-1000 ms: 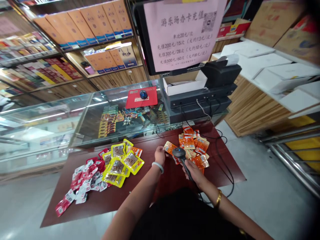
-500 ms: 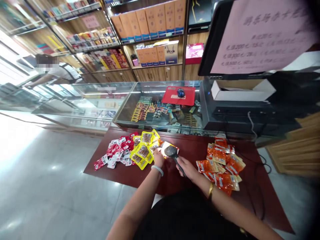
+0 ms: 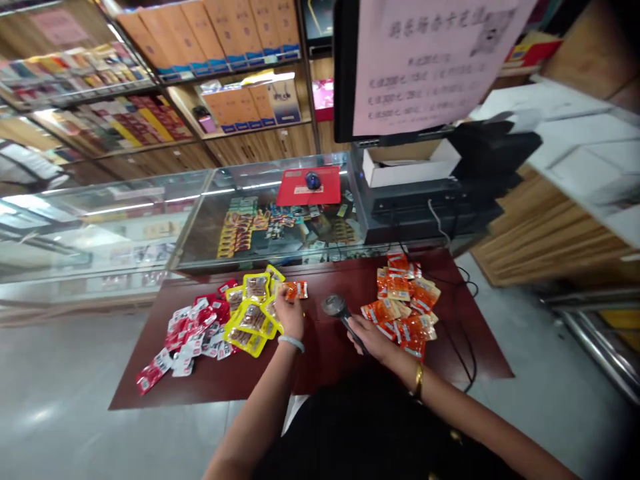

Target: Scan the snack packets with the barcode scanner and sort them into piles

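Beside yellow-edged plastic packets (image 3: 254,319) on the dark-red counter (image 3: 327,357), an orange plastic packet (image 3: 299,290) is overlapped by the left hand (image 3: 291,315), its grip unclear. Presumably light, soft and slippery, it is best pinched by an edge. A black handheld scanner (image 3: 334,306) is clamped by the right hand (image 3: 371,338).

Glossy, crinkled plastic orange packets (image 3: 401,308)

Tbl (image 3: 320,350), red pkts (image 3: 186,331), yel pkts (image 3: 256,320), orng pkts (image 3: 411,327)

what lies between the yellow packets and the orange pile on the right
In the head view: the left hand, an orange packet beside it, the scanner in the right hand, and brown tabletop.
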### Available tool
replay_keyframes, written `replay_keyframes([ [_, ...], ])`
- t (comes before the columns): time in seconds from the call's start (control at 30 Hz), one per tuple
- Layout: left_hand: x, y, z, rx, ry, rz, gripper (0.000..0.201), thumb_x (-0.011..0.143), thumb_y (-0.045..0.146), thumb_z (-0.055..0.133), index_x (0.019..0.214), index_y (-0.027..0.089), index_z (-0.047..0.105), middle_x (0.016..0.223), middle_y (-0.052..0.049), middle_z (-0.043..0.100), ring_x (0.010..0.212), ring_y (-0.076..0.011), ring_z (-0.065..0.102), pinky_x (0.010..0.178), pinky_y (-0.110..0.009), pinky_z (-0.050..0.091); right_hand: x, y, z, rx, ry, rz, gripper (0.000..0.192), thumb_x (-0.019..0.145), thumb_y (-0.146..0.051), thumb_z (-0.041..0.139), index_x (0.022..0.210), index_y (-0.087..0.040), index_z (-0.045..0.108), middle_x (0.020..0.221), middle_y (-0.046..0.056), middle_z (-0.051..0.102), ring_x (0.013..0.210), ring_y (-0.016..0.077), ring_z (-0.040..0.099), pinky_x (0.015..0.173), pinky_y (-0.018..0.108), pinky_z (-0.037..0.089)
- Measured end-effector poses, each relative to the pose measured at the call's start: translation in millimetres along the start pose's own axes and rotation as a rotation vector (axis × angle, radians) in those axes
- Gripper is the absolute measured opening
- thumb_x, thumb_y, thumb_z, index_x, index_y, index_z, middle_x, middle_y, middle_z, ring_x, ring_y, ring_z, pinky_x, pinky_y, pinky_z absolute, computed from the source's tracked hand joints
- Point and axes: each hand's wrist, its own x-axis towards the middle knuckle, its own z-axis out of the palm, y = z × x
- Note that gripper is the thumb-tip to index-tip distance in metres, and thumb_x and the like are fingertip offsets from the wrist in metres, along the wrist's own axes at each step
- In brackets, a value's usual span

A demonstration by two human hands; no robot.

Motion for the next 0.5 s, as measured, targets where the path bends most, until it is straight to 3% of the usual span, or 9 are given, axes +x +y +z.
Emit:
replay_keyframes([
  [0.17, -64, 54, 68.7, 0.073, -0.551, 0.308, 0.027, 0.078, 0.012, 0.057, 0.104, 0.018, 0.063, 0.105, -0.009, 0.064, 0.103, -0.0222, 0.058, 0.094, -0.037, 0.046, -35, 19, -44, 0.091, 0.185, -0.014, 0.053, 0.076, -0.074, 0.053, 0.079, -0.022, 0.046, 0.058, -0.008, 0.049, 0.037, 0.006, 0.04, 0.037, 0.021, 0.031],
  [0.23, -86, 70, 87.6, 0.143, -0.702, 0.378, 0.03, 0.075, 0.01, 0.059, 0.103, 0.017, 0.064, 0.106, -0.011, 0.064, 0.104, -0.0221, 0.057, 0.095, -0.035, 0.044, -48, 25, -58, 0.13, 0.252, -0.008, 0.054, 0.074, -0.076, 0.053, 0.08, -0.023, 0.046, 0.057, -0.008, 0.048, 0.035, 0.0065, 0.039, 0.037, 0.021, 0.03],
  [0.37, -110, 90, 107.0, 0.353, -0.799, 0.434, 0.043, 0.069, 0.021, 0.073, 0.11, 0.016, 0.061, 0.116, -0.015, 0.059, 0.107, -0.0259, 0.055, 0.094, -0.035, 0.043, -68, 31, -74, 0.183, 0.359, 0.011, 0.059, 0.069, -0.081, 0.053, 0.078, -0.023, 0.046, 0.054, -0.009, 0.046, 0.033, 0.0066, 0.037, 0.035, 0.022, 0.027],
  [0.5, -112, 96, 111.8, 0.48, -0.851, 0.418, 0.046, 0.064, 0.029, 0.079, 0.103, 0.016, 0.059, 0.111, -0.017, 0.061, 0.102, -0.0282, 0.059, 0.087, -0.034, 0.044, -79, 30, -78, 0.2, 0.412, 0.004, 0.061, 0.066, -0.082, 0.054, 0.076, -0.023, 0.045, 0.053, -0.008, 0.047, 0.033, 0.007, 0.038, 0.034, 0.022, 0.026],
])
